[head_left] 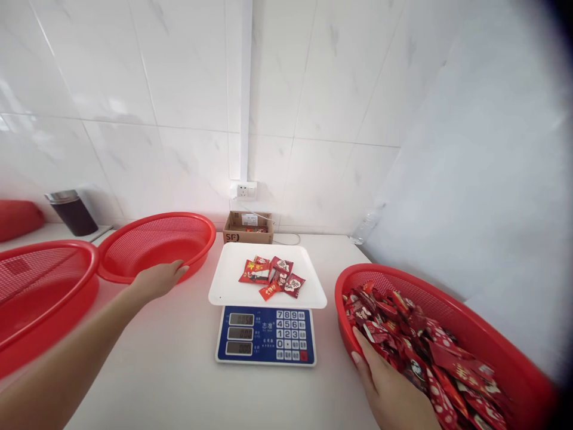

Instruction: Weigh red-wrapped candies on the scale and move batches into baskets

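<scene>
Atop the counter scale [266,358]: one white tray [311,295], bearing a small cluster of red wrapped packets [256,272]. Left of the scale: one red mesh basket [156,239]; left hand [159,279] at its near rim, fingers loosely extended, any hold on it cannot be told. Right of the scale: one red basket [514,352], heaped with similar packets; right hand [389,382] at its rim, fingers partly spread, firmness of grip unclear. Behind the scale: one open cardboard box [239,237].
</scene>
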Available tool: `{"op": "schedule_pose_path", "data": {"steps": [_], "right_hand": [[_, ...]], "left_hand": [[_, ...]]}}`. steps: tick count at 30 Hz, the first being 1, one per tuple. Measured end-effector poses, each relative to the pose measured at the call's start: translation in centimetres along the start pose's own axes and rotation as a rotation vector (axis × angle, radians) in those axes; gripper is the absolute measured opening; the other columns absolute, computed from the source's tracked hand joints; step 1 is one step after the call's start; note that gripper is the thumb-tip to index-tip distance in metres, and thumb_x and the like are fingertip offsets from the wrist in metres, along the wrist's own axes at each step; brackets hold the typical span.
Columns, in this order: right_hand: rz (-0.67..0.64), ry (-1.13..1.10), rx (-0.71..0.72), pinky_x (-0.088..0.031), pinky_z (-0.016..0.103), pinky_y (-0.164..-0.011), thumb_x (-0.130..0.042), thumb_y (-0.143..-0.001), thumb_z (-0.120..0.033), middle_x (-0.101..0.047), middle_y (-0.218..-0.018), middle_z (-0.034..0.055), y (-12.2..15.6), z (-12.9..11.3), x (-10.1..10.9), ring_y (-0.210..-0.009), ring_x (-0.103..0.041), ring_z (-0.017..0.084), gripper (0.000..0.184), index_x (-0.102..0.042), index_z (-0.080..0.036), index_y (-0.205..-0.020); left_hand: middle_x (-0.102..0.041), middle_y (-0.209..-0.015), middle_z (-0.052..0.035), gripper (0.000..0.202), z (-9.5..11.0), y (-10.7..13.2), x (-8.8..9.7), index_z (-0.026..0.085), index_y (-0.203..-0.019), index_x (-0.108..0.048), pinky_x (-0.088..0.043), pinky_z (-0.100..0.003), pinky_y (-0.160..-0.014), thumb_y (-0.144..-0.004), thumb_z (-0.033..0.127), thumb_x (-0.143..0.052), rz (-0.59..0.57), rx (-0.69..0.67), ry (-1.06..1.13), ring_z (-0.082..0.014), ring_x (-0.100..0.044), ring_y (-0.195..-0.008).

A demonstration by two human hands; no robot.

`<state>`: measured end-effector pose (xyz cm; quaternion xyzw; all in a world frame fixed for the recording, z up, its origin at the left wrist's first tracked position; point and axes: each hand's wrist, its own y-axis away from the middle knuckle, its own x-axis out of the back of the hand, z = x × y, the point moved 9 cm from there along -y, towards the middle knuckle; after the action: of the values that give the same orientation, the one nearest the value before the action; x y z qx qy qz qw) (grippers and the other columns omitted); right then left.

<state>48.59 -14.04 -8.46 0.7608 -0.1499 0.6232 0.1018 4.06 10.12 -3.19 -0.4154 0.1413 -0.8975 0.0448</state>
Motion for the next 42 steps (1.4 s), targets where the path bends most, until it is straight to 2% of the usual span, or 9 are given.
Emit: {"op": "schedule_pose_path", "data": {"steps": [6, 12, 17, 21, 27, 31, 34, 38, 42], "right_hand": [[-0.058, -0.007, -0.016, -0.055, 0.039, -0.066, -0.010, -0.093, -0.041, -0.070, -0.110, 0.0118, -0.1, 0.3, -0.5, -0.081, -0.070, 0.027, 0.061, -0.033, -0.018, -0.144], [-0.057, 0.028, -0.032, -0.056, 0.039, -0.070, -0.012, -0.093, -0.039, -0.063, -0.122, 0.0111, 0.1, 0.0, -0.1, -0.092, -0.069, 0.027, 0.059, -0.034, -0.017, -0.144], [0.050, 0.049, 0.025, -0.056, 0.038, -0.076, -0.015, -0.093, -0.037, -0.060, -0.126, 0.0112, 0.4, -0.5, 0.7, -0.101, -0.066, 0.026, 0.058, -0.043, -0.016, -0.139], [0.053, 0.061, 0.030, -0.056, 0.037, -0.074, -0.015, -0.093, -0.037, -0.062, -0.124, 0.0105, 0.3, -0.4, 0.5, -0.100, -0.066, 0.026, 0.057, -0.043, -0.017, -0.139], [-0.026, 0.073, -0.032, -0.057, 0.038, -0.068, -0.015, -0.094, -0.037, -0.067, -0.116, 0.0099, 0.0, 0.1, -0.1, -0.090, -0.069, 0.026, 0.056, -0.041, -0.018, -0.140], [0.032, 0.066, 0.001, -0.057, 0.037, -0.068, -0.017, -0.094, -0.036, -0.067, -0.115, 0.0096, 0.2, -0.3, 0.5, -0.090, -0.070, 0.025, 0.055, -0.044, -0.018, -0.138], [0.055, 0.069, 0.015, -0.057, 0.035, -0.069, -0.018, -0.094, -0.035, -0.068, -0.115, 0.0093, 0.4, -0.5, 0.7, -0.090, -0.070, 0.024, 0.054, -0.045, -0.017, -0.137], [0.060, 0.085, 0.024, -0.057, 0.035, -0.072, -0.019, -0.094, -0.033, -0.065, -0.119, 0.0090, 0.4, -0.6, 0.7, -0.094, -0.069, 0.024, 0.053, -0.045, -0.017, -0.138], [0.061, 0.092, 0.016, -0.057, 0.037, -0.070, -0.020, -0.094, -0.032, -0.067, -0.116, 0.0090, 0.3, -0.6, 0.8, -0.092, -0.069, 0.025, 0.051, -0.046, -0.019, -0.137]], "left_hand": [[-0.069, -0.086, -0.0196, 0.055, 0.3, -0.5, -3.6, 0.016, -0.101, -0.064, -0.048, -0.052, -0.064, -0.084, 0.057, -0.031, -0.253, 0.075, -0.350, -0.0378, -0.065, -0.075], [-0.067, -0.107, -0.0197, 0.059, 3.2, -0.1, -4.4, 0.018, -0.125, -0.052, -0.051, -0.051, -0.068, -0.088, 0.055, -0.026, -0.225, -0.009, -0.417, -0.0390, -0.064, -0.091], [-0.036, -0.147, -0.0119, 0.059, 2.3, 2.2, 0.9, 0.021, -0.142, -0.026, -0.021, -0.059, -0.109, -0.091, 0.052, -0.020, 0.052, -0.089, -0.435, -0.0381, -0.027, -0.136], [-0.030, -0.151, 0.0024, 0.058, -2.6, 4.4, 7.1, 0.041, -0.143, -0.012, -0.014, -0.068, -0.108, -0.089, 0.058, -0.023, 0.352, -0.068, -0.425, -0.0422, -0.023, -0.136], [-0.023, -0.154, 0.0095, 0.060, -6.6, 4.2, 9.5, 0.051, -0.141, -0.005, -0.017, -0.079, -0.098, -0.086, 0.060, -0.027, 0.358, 0.044, -0.440, -0.0489, -0.028, -0.131], [-0.031, -0.151, -0.0031, 0.060, -1.1, 2.7, 5.8, 0.033, -0.145, -0.016, -0.017, -0.073, -0.103, -0.089, 0.055, -0.021, 0.285, -0.140, -0.387, -0.0464, -0.024, -0.135], [-0.042, -0.145, -0.0056, 0.056, 4.7, 2.1, -0.2, 0.025, -0.140, -0.032, -0.023, -0.056, -0.111, -0.091, 0.052, -0.024, 0.126, -0.284, -0.344, -0.0333, -0.026, -0.138], [-0.038, -0.147, -0.0073, 0.055, 12.9, 3.0, -10.5, 0.020, -0.139, -0.036, -0.023, -0.048, -0.113, -0.092, 0.048, -0.029, -0.333, -0.529, -0.257, -0.0262, -0.021, -0.141], [-0.038, -0.148, -0.0063, 0.050, 17.4, 2.3, -15.6, 0.020, -0.138, -0.038, -0.025, -0.041, -0.112, -0.093, 0.041, -0.031, -0.488, -0.582, -0.253, -0.0238, -0.021, -0.141]]}}
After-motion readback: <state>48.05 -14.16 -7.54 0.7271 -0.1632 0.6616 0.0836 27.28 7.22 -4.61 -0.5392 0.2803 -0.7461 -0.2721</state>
